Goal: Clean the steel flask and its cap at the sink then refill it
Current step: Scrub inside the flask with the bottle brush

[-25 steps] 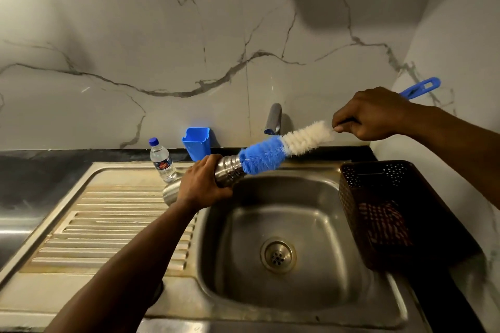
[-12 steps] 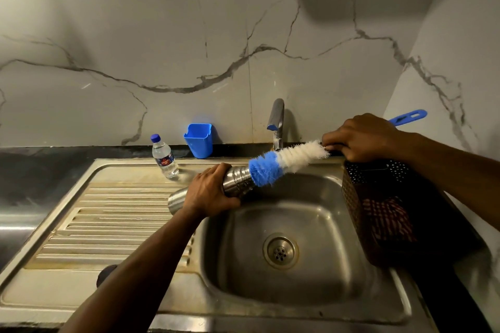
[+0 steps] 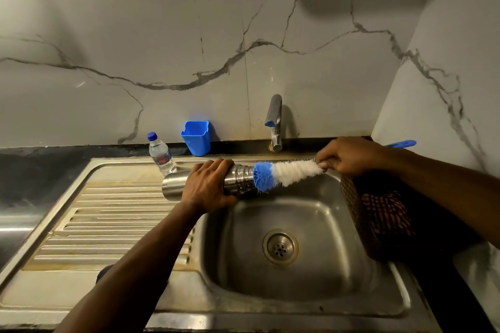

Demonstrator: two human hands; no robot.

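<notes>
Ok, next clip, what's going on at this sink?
A person is scrubbing a steel flask with a blue-and-white bottle brush. The left hand grips the flask sideways over the steel sink; the right hand holds the brush's handle, its blue tip at the flask's mouth. No water runs from the tap.

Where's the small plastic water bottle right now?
In the head view, the water bottle stands upright at the back left of the sink's draining board, just left of the blue cup and behind the flask.
</notes>
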